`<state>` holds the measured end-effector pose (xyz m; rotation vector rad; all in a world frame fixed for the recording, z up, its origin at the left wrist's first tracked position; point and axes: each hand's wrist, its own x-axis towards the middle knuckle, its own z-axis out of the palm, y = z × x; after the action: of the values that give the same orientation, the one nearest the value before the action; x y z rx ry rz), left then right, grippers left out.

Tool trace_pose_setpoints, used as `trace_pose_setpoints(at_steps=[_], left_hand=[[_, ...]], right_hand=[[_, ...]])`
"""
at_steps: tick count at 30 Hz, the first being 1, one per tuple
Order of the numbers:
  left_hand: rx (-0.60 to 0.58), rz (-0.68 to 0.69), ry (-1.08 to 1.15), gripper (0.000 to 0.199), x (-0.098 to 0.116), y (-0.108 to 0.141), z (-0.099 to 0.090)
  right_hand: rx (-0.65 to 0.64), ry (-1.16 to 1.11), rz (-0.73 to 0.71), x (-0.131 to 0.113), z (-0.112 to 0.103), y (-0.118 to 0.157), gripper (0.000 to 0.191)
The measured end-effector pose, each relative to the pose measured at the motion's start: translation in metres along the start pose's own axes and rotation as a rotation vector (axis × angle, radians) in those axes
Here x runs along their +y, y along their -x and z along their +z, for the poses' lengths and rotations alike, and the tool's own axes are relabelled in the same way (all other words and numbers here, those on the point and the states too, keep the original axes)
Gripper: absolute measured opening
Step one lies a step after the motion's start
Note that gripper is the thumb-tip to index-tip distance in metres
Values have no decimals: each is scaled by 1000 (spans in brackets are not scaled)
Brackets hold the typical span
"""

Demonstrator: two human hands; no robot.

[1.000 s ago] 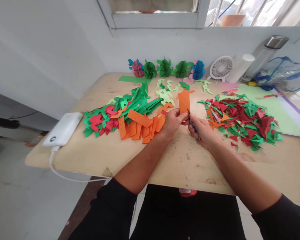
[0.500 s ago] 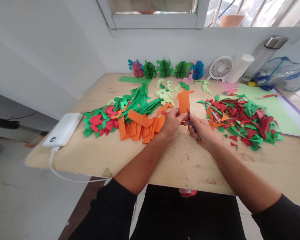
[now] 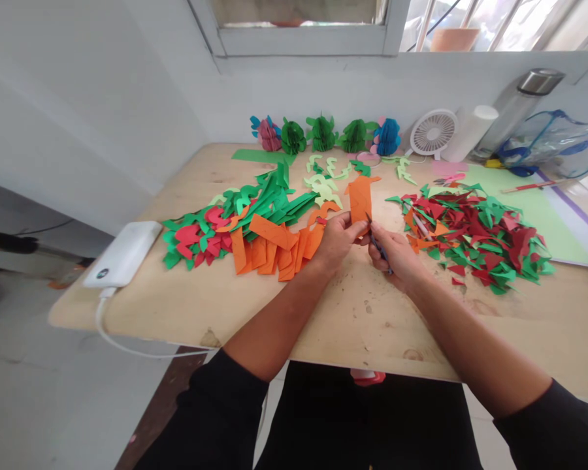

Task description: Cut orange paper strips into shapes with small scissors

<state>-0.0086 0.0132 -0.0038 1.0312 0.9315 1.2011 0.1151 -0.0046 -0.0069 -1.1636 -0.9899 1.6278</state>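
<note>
My left hand (image 3: 342, 236) pinches the lower end of an orange paper strip (image 3: 360, 198) held up above the table. Gripped in my right hand (image 3: 396, 253) are small scissors (image 3: 381, 249), their blades at the strip's lower right edge, close to my left thumb. Most of the handles is hidden by my fingers. Left of my hands lie several orange paper pieces (image 3: 276, 255), partly under green folded strips (image 3: 269, 207). A curved orange cutout (image 3: 325, 210) rests just beyond my left hand.
Mixed red and green paper scraps (image 3: 490, 228) form a pile to the right. Several folded paper figures (image 3: 322, 134), a small white fan (image 3: 434, 132) and a bottle (image 3: 514, 117) line the wall. A white power bank (image 3: 123, 254) with a cable lies at the left edge.
</note>
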Motion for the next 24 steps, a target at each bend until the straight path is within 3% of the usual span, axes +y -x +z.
trace_pose_setpoints(at_steps=[24], left_hand=[[3, 4, 6, 14, 0, 0, 0]], right_hand=[[16, 4, 9, 1, 0, 0, 46]])
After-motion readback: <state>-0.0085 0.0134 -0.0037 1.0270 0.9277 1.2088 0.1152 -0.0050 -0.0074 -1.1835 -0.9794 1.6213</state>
